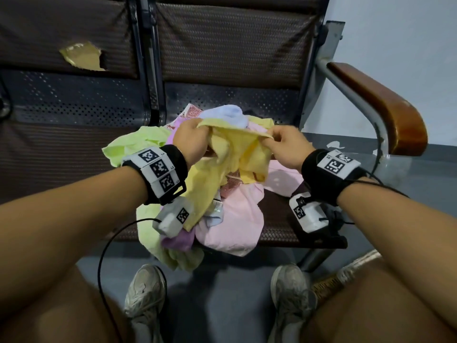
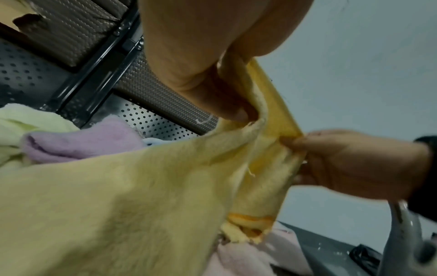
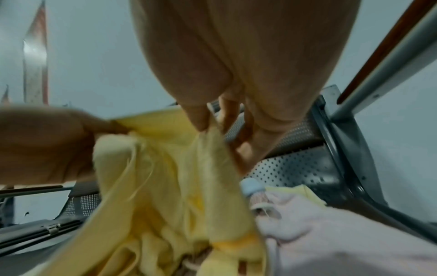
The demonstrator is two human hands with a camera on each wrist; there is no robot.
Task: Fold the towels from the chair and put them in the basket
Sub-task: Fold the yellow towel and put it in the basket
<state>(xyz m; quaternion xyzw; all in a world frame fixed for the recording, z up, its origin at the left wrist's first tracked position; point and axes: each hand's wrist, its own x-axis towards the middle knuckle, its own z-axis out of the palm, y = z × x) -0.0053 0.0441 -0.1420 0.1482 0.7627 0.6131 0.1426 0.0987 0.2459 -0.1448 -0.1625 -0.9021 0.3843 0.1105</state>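
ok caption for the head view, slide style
Both hands, left and right, pinch a yellow towel above the towel pile on the chair.

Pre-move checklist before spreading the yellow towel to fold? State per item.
1. Left hand grips yellow towel edge: ok.
2. Right hand pinches the same edge: ok.
3. Towel lifted clear of the pile: not ok, its lower part lies on the pile.
4. Towel spread flat: not ok, bunched.
5. Both hands at corners: cannot tell.
6. Basket located: cannot tell.
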